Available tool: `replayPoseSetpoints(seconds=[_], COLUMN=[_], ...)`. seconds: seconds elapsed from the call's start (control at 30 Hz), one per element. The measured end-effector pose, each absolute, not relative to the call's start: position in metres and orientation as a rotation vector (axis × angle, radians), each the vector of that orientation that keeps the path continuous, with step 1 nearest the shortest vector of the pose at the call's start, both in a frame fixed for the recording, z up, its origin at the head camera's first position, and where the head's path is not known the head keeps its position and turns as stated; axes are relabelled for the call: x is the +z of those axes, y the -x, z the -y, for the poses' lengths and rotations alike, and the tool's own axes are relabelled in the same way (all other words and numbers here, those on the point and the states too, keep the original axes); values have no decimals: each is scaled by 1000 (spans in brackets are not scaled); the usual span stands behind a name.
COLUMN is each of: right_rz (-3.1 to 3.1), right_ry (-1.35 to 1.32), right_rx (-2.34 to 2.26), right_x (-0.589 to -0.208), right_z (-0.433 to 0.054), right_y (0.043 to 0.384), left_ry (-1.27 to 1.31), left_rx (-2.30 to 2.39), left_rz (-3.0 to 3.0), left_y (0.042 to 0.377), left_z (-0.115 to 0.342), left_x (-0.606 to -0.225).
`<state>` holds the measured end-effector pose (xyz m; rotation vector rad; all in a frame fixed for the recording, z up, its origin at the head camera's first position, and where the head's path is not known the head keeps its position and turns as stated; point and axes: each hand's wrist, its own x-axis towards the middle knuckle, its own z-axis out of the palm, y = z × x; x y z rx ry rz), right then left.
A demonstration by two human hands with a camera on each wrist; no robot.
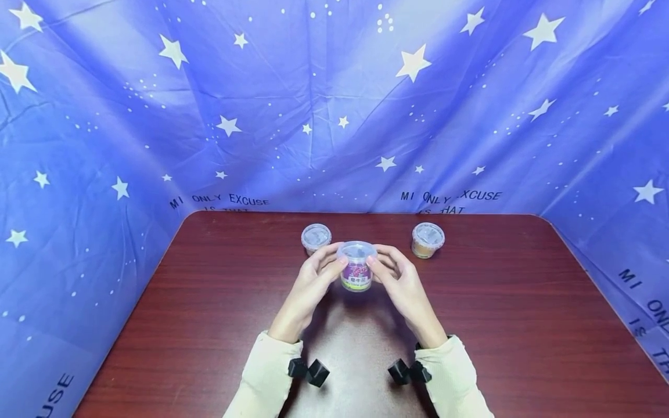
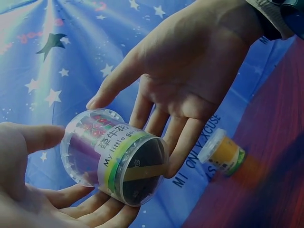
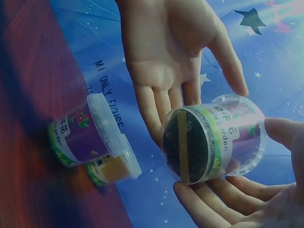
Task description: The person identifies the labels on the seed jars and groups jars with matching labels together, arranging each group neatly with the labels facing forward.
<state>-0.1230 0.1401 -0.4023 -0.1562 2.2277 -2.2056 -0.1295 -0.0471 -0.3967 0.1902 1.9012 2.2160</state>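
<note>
Between both hands, above the brown table, is a clear plastic cup (image 1: 358,276) with a purple, white and green label reading "My little garden". Its clear lid (image 1: 358,251) faces up toward the head camera. The left hand (image 1: 309,283) grips the cup's left side, thumb near the lid rim and fingers behind. Opposite it, the right hand (image 1: 407,284) holds the right side the same way. Dark contents and a yellowish strip show through the cup base (image 2: 142,173) in the left wrist view. Fingertips of both hands are partly hidden behind the cup in the head view.
Behind the left hand stands another lidded cup (image 1: 316,237), partly covered by the fingers. A lidded cup with an orange-tan label (image 1: 427,241) stands farther right on the table (image 1: 522,302). A blue star-patterned cloth (image 1: 313,87) hangs around the back and sides.
</note>
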Motion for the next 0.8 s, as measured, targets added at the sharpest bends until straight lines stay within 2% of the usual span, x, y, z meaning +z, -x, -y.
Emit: replayPoseSetpoints(seconds=[0.37,0.8], right_rz=[-2284,-2351], right_ry=[249,236], right_rx=[-2070,-1939], right_x=[-405,-416], right_z=[-152,-165], right_y=[127,135], left_ry=[-204,-176], left_rx=[2218,2208], left_rz=[-1913,-1935], left_y=[131,137], left_z=[41,32], left_x=[-403,-417])
